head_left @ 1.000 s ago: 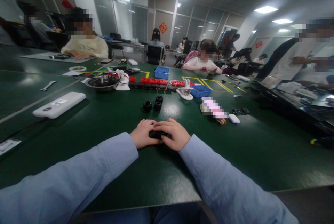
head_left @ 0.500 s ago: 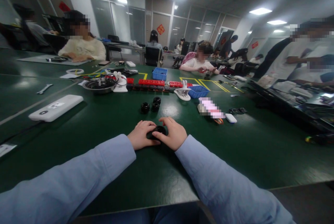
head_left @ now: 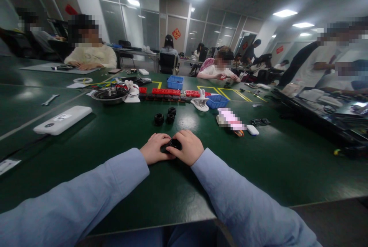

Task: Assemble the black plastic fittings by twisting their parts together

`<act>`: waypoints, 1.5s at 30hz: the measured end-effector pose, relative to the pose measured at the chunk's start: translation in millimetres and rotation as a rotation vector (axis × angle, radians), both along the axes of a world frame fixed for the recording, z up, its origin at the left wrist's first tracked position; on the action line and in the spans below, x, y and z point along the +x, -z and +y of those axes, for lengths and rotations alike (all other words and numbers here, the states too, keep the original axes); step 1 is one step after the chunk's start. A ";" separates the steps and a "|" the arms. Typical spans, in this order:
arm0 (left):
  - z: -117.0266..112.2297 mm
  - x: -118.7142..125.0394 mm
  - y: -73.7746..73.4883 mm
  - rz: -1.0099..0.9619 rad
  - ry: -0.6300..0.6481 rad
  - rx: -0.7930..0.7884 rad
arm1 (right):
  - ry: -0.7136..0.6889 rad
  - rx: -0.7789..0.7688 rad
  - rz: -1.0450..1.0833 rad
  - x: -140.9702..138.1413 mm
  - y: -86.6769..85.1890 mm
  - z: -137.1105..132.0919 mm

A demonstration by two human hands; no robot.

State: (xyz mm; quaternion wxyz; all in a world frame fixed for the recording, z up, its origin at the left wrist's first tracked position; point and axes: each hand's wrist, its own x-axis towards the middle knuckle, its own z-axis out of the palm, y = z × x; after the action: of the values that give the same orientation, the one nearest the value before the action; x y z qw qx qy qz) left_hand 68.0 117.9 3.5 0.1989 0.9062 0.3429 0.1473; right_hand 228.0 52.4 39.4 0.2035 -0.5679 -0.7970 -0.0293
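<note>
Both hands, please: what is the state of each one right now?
Left hand: closed around a black round part, from its left side.
Right hand: closed on the black round part, from its right side.

The single head-worn camera faces forward and downward across the green table [head_left: 273,170]. Framing runs from the near sleeves [head_left: 92,189] to the distant glass partition [head_left: 129,22].

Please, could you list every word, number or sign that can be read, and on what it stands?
No text can be read for certain.
White box: label too blurred.
Paper tag, left edge: print too blurred.
Red diamond, background: marks too small.
</note>
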 end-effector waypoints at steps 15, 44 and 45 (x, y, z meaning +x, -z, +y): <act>4.0 -1.4 4.9 -0.006 0.010 0.034 | -0.276 -0.066 0.049 7.3 -4.9 1.4; 3.3 -1.0 3.0 -0.031 0.021 0.000 | -0.075 0.081 0.203 3.5 -1.6 -7.1; 3.1 -1.2 2.4 -0.024 0.024 -0.004 | -0.029 0.068 0.227 4.0 -1.1 -5.5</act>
State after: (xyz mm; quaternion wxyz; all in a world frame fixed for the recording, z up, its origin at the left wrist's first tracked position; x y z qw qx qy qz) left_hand 66.8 121.0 1.1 0.2068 0.9080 0.3297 0.1552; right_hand 232.0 46.8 40.5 0.3120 -0.5490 -0.7754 0.0113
